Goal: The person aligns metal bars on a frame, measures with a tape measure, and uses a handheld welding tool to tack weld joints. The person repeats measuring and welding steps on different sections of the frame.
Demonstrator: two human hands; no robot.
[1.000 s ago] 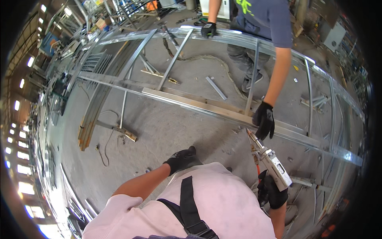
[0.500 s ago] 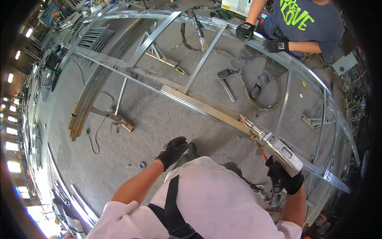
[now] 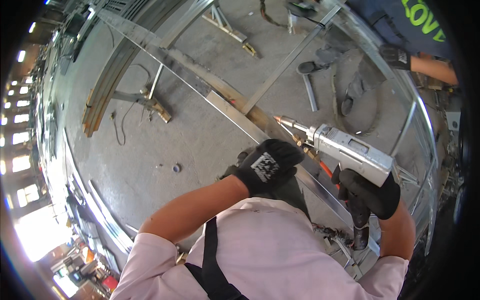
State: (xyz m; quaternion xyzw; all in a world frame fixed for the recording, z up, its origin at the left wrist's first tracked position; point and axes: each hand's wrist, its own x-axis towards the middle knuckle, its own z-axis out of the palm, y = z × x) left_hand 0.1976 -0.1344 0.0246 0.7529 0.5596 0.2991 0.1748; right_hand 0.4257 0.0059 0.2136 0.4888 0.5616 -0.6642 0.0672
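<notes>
My right hand [image 3: 370, 192], in a black glove, is closed around the grip of a silver welding gun [image 3: 355, 150]. The gun's copper-coloured nozzle [image 3: 281, 120] points left, over a rail of the metal frame [image 3: 232, 116]. A red hose [image 3: 326, 168] runs beneath the gun body. My left hand [image 3: 270, 165], also in a black glove, is over the same rail, just below the nozzle. Its fingers reach loosely to the right, holding nothing that I can see. Whether it touches the rail, I cannot tell.
At the upper right, a co-worker's gloved hand [image 3: 396, 57] is at the far curved rail [image 3: 422, 110]. Long steel channels [image 3: 112, 82] lie at the left. Cables and a blue roll [image 3: 176, 168] are on the concrete floor. A loose flat strip [image 3: 310, 92] lies near the co-worker's shoes.
My left hand has moved up and right to the rail. The welding gun has lifted up and left in my right hand. My view has turned, and one co-worker hand is now seen.
</notes>
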